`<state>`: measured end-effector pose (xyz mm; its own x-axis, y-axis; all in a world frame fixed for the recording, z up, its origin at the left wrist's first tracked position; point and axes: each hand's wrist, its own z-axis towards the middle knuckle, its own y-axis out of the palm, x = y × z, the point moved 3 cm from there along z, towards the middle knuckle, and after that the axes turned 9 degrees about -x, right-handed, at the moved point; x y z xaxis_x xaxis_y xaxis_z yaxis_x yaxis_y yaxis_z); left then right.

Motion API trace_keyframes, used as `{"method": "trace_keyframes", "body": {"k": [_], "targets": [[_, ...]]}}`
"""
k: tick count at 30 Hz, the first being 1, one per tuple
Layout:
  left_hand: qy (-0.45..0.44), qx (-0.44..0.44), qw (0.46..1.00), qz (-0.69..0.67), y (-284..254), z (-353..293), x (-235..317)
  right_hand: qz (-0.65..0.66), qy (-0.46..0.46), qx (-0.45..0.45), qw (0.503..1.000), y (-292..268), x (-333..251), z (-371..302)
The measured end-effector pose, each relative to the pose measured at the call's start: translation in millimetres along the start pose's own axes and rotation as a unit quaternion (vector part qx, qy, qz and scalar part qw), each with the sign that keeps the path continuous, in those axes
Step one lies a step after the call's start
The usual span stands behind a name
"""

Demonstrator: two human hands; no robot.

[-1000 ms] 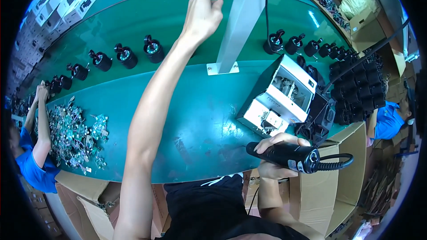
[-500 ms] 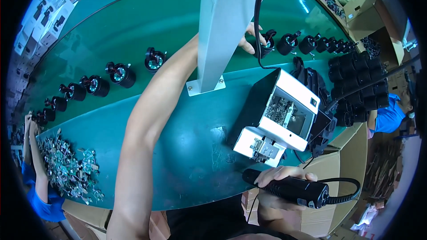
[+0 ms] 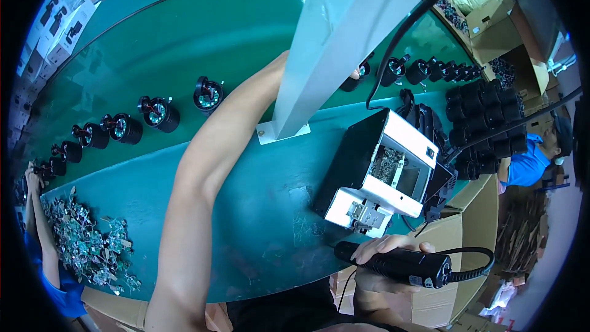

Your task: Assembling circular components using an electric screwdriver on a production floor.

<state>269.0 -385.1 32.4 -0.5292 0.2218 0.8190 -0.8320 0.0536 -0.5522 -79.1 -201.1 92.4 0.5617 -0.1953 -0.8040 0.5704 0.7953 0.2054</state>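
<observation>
My right hand (image 3: 393, 259) wraps round a black electric screwdriver (image 3: 409, 266) with a coiled cable, its tip pointing left over the table's front edge. My left arm reaches across the table to the green belt, and a grey metal post hides most of my left hand (image 3: 355, 74). Only a fingertip shows, at a black cylindrical housing (image 3: 350, 83) with a circuit board inside. How the other fingers lie is hidden. Just beyond the screwdriver stands a black-and-white screw feeder (image 3: 396, 160) with small screws in its open tray.
Similar housings stand in rows left (image 3: 161, 114) and right (image 3: 394, 72) along the belt. The grey post (image 3: 313, 67) rises mid-table. Loose circuit boards (image 3: 89, 240) are heaped at left, near another person's arms. Black cylinders (image 3: 485, 117) are stacked at right, and a second person sits beyond.
The view has shifted slightly. My left hand, whose fingers showed spread over a housing, is now mostly behind the post. My right hand keeps the screwdriver in nearly the same place.
</observation>
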Motion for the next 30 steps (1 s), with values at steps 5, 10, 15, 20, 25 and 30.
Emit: {"method": "trace_keyframes", "body": {"k": [5, 10, 15, 20, 25, 30], "targets": [[-0.047, 0.181, 0.981, -0.045, -58, -81, 23, -0.016, -0.033, 0.036, 0.999, 22, 2, -2], [-0.033, 0.340, 0.916, 0.212, -82, -177, 147, -0.039, -0.012, 0.050, 0.998, 23, 1, -7], [-0.071, 0.389, 0.892, 0.219, -33, -305, 241, -0.035, -0.067, 0.018, 0.997, 29, -15, 1], [-0.114, 0.363, 0.909, 0.170, 97, -349, 256, -0.003, -0.237, 0.025, 0.971, 23, -67, 36], [-0.133, 0.350, 0.925, 0.069, 185, -336, 238, -0.106, -0.250, 0.033, 0.962, 27, -57, 57], [-0.096, 0.365, 0.924, 0.062, 215, -321, 226, -0.196, -0.113, 0.076, 0.971, 35, -49, 56]]}}
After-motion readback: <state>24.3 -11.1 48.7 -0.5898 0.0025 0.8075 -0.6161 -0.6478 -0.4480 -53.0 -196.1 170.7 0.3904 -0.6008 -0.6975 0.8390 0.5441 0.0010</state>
